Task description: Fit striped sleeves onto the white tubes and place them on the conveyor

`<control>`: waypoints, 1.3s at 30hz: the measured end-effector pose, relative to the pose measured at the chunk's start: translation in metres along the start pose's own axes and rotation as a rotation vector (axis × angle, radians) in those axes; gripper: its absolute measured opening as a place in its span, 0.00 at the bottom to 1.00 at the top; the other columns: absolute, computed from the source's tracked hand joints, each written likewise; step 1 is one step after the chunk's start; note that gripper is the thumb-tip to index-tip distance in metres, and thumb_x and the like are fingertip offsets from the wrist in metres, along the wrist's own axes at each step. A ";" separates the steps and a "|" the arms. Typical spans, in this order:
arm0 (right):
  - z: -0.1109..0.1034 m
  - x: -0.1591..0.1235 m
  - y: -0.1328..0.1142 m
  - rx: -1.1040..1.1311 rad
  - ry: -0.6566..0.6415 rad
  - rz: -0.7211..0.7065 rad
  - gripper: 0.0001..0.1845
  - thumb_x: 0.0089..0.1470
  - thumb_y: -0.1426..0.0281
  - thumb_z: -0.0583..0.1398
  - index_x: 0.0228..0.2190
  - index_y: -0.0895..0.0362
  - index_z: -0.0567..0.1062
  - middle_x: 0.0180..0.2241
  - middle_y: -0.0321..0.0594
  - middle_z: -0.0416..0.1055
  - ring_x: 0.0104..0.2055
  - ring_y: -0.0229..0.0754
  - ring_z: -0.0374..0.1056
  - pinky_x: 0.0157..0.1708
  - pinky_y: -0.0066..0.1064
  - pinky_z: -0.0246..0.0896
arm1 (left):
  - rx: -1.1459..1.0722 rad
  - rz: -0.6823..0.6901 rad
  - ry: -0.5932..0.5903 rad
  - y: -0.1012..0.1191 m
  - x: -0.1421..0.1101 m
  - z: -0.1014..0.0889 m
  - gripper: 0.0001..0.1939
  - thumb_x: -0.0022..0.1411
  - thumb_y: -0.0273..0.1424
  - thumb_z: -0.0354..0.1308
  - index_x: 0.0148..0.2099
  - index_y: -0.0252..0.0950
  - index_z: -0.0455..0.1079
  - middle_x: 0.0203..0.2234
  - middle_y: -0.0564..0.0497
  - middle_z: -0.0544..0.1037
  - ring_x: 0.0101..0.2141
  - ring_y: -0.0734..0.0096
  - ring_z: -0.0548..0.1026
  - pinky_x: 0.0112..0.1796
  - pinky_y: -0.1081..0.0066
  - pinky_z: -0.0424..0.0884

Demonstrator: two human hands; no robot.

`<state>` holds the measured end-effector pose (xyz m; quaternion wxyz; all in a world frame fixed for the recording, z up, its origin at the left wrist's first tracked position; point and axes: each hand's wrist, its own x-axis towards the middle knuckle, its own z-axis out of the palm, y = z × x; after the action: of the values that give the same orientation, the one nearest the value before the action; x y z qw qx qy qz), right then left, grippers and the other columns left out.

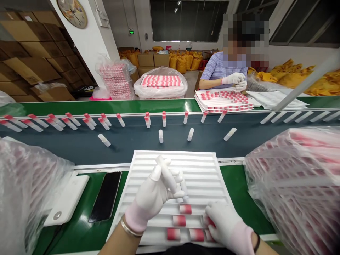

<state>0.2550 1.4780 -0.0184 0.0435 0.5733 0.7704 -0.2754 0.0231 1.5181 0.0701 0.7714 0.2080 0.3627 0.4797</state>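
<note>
My left hand, in a white glove, is closed around white tubes that look like lipstick tubes. One slants up between thumb and fingers, and at least one more shows behind it. Below them lies a ribbed white tray. On its near rows rest several short red-and-white caps. My right hand, gloved too, reaches down at the tray's near right part. Its fingers are curled over a red-and-white cap, which they partly cover.
Beyond the tray runs a dark conveyor belt with upright white tubes and red-topped tubes. A phone and white device lie left. Plastic-wrapped tray stacks flank both sides. Across the belt sits a co-worker with gloved hands.
</note>
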 end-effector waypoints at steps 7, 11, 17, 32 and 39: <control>-0.072 0.012 -0.004 0.778 0.263 -0.091 0.09 0.56 0.64 0.55 0.28 0.56 0.65 0.27 0.36 0.69 0.29 0.38 0.65 0.31 0.29 0.62 | 0.645 0.325 0.014 -0.017 0.003 -0.002 0.13 0.66 0.43 0.53 0.40 0.38 0.68 0.30 0.52 0.71 0.30 0.71 0.70 0.35 0.68 0.70; -0.104 0.024 -0.030 0.904 0.332 -0.343 0.09 0.56 0.67 0.57 0.39 0.57 0.71 0.36 0.41 0.72 0.35 0.39 0.68 0.34 0.30 0.65 | 1.041 0.500 0.035 -0.016 0.007 -0.003 0.08 0.68 0.36 0.51 0.41 0.39 0.69 0.33 0.51 0.72 0.36 0.66 0.70 0.39 0.67 0.68; -0.136 0.033 -0.055 0.494 0.414 -0.679 0.09 0.55 0.78 0.57 0.37 0.57 0.74 0.29 0.36 0.65 0.34 0.36 0.62 0.34 0.27 0.60 | 1.267 0.564 -0.027 -0.001 0.007 -0.004 0.11 0.69 0.34 0.48 0.37 0.39 0.70 0.32 0.49 0.73 0.36 0.62 0.71 0.40 0.65 0.67; -0.125 0.024 -0.108 0.718 0.591 -0.449 0.05 0.47 0.75 0.64 0.26 0.57 0.71 0.25 0.32 0.67 0.28 0.33 0.63 0.27 0.22 0.58 | 0.909 0.639 -0.008 -0.015 0.005 -0.006 0.07 0.66 0.32 0.54 0.42 0.39 0.72 0.34 0.50 0.77 0.34 0.68 0.75 0.37 0.70 0.72; -0.139 0.025 -0.099 0.747 0.335 -0.635 0.05 0.51 0.76 0.61 0.26 0.57 0.70 0.25 0.31 0.68 0.28 0.32 0.63 0.29 0.23 0.58 | 0.883 0.549 -0.117 -0.005 -0.005 0.001 0.11 0.67 0.34 0.53 0.45 0.39 0.74 0.32 0.50 0.77 0.32 0.68 0.72 0.37 0.70 0.71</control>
<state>0.1914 1.5470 0.1265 -0.3741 0.3240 0.7518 -0.4358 0.0255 1.5112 0.0699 0.4751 0.6275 0.4187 0.4531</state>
